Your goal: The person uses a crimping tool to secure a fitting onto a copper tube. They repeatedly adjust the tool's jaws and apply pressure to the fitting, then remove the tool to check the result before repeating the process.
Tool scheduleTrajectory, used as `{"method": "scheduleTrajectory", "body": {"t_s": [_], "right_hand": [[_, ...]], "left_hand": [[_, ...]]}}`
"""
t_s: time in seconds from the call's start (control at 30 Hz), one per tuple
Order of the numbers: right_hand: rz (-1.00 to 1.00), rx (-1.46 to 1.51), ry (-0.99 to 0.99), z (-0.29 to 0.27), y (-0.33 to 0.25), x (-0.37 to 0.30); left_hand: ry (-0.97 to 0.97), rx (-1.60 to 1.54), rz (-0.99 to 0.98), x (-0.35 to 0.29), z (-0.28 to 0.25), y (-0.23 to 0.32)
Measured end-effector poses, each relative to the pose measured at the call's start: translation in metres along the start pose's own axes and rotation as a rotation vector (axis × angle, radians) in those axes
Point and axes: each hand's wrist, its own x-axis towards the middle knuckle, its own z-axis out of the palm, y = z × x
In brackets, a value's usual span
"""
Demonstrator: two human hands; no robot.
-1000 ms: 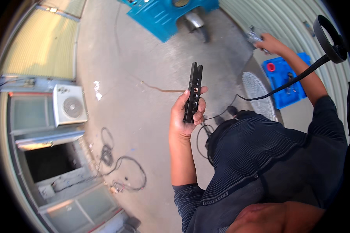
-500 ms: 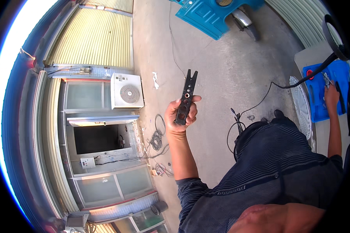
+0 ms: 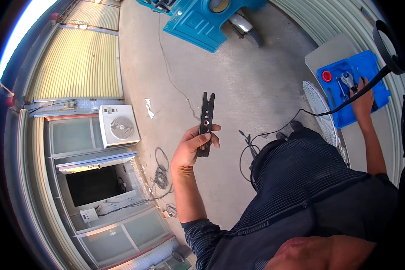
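In my left hand [image 3: 191, 146] is a black flaring bar [image 3: 206, 118], held nearly upright. It has a row of round holes of different sizes and a forked upper end. My thumb presses its lower part, with the fingers behind. My right hand [image 3: 362, 102] reaches into an open blue tool case [image 3: 342, 118], fingers stretched out over the tools. Beside those fingers lies a silver metal tool [image 3: 348, 80], and farther left in the case is a red ring-shaped piece [image 3: 326, 76]. A black cable partly covers the right hand, and what its fingertips touch is unclear.
A white mesh-like panel [image 3: 317, 101] stands beside the case. Black cables [image 3: 249, 144] lie near my feet, and a coil [image 3: 160, 176] rests by the building. A white air-conditioner unit [image 3: 118, 126] is at the left. A blue vehicle [image 3: 198, 24] stands far ahead.
The whole view has swung right, bringing more of the tool case into sight. My right hand has shifted within the case, away from the silver tool. My left hand still grips the bar.
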Motion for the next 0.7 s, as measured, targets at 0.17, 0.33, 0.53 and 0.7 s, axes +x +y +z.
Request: {"method": "scheduleTrajectory", "body": {"t_s": [0.17, 0.33, 0.53, 0.7], "right_hand": [[0.059, 0.930, -0.407, -0.073, -0.126, -0.011], [-0.063, 1.722, -1.385, -0.091, -0.274, -0.019], [-0.061, 1.785, -1.714, -0.081, -0.305, -0.008], [0.079, 1.662, -1.927, -0.084, -0.300, -0.009]], "left_hand": [[-0.015, 0.040, -0.014, 0.032, 0.031, -0.015], [-0.083, 0.025, -0.004, 0.057, 0.055, -0.041], [-0.057, 0.209, 0.021, 0.090, 0.089, -0.049], [-0.016, 0.384, 0.036, 0.090, 0.092, -0.055]]}}
